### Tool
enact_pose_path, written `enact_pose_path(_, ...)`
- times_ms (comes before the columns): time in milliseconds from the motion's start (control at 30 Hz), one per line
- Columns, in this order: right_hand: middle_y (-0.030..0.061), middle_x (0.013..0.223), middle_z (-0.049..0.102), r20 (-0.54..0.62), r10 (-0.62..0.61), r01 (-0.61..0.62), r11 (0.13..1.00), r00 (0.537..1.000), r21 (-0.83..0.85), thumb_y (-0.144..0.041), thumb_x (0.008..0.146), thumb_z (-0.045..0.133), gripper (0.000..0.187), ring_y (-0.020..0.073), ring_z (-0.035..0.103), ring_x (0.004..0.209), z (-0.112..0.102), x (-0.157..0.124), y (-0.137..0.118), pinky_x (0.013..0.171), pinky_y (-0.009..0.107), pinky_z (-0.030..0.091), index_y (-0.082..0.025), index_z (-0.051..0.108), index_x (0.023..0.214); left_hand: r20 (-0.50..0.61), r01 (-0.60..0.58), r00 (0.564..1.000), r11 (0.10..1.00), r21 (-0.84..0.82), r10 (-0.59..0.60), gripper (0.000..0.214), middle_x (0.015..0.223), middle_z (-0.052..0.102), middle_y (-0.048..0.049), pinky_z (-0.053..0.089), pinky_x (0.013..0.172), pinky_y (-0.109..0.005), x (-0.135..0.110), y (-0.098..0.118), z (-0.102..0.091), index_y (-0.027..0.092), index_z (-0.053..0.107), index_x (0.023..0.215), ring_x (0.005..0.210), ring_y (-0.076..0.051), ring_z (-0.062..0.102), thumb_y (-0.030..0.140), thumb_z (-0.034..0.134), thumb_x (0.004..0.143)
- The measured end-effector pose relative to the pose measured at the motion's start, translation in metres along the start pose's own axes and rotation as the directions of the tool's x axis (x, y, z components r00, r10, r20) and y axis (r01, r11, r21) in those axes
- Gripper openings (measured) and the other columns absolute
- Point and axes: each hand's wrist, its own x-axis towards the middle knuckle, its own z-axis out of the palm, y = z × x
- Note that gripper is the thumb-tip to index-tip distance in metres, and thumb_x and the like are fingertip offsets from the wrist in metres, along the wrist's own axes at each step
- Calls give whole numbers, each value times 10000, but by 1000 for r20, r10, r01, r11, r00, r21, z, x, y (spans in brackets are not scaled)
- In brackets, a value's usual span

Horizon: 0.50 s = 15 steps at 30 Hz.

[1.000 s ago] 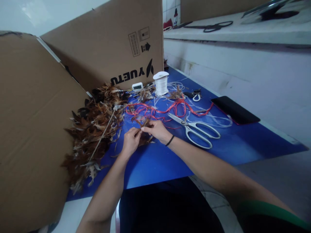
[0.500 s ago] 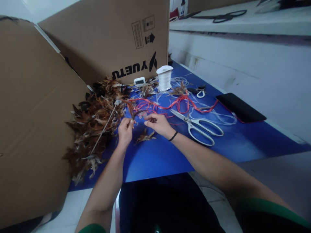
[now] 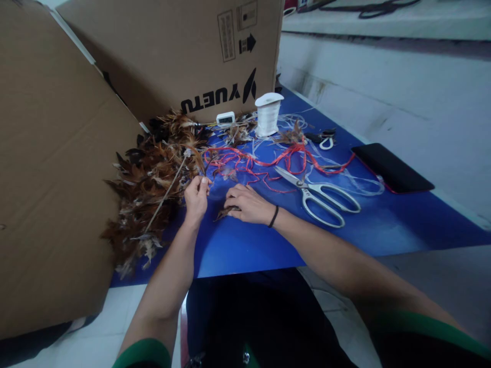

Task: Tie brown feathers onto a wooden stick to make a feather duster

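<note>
My left hand (image 3: pixel 196 199) is closed in a pinch on a thin brown feather (image 3: pixel 206 166), which points up and away from the fingertips. To its right, my right hand (image 3: pixel 251 204) reaches down to the blue table, fingers curled over a few small loose feathers (image 3: pixel 222 212). Its fingers touch them, and part of the bunch is hidden under the hand. Left of my left hand lies a large heap of brown feathers (image 3: pixel 146 179) with a thin stick (image 3: pixel 165 195) across it. Silver scissors (image 3: pixel 307 190) rest slightly open beyond my right wrist.
Red string (image 3: pixel 264 162) and clear ribbon (image 3: pixel 358 186) tangle behind my hands. A white spool (image 3: pixel 267 116) and a small white display device (image 3: pixel 225 119) stand near the cardboard box (image 3: pixel 164 51). A dark phone or tablet (image 3: pixel 391 166) lies at right, and black-handled snips (image 3: pixel 320 138) farther back.
My right hand has moved down from beside the left fingertips onto the small loose feathers. My left hand keeps its pinch almost in place. The view has shifted slightly.
</note>
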Motion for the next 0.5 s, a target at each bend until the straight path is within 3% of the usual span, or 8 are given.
enact_pose_path(133, 57, 909, 617, -39, 14, -14, 1000, 999, 10, -185, 790, 587, 94, 179, 496, 888, 0, 1, 3, 775, 320, 337, -181, 681, 802, 46, 20, 999, 1000, -10, -19, 269, 546, 482, 34, 368, 522, -201, -1, 1, 1, 172, 582, 733, 492, -84, 453, 387, 471, 849)
enact_pose_path(367, 35, 796, 638, -197, 109, -57, 966, 974, 252, -174, 774, 586, 93, 134, 553, 764, -16, 6, 15, 740, 270, 393, -161, 677, 776, 119, 74, 992, 982, -175, -54, 243, 531, 492, 41, 369, 487, -194, -2, -1, 5, 171, 569, 714, 445, -66, 448, 380, 518, 827)
enact_pose_path(500, 23, 750, 653, -219, 215, -117, 915, 952, 387, -174, 747, 584, 93, 116, 570, 697, -19, 5, 20, 681, 243, 407, -153, 674, 752, 208, 205, 968, 913, -354, -137, 237, 758, 610, -3, 274, 361, -182, -3, 1, 7, 162, 541, 707, 361, -20, 397, 381, 564, 792)
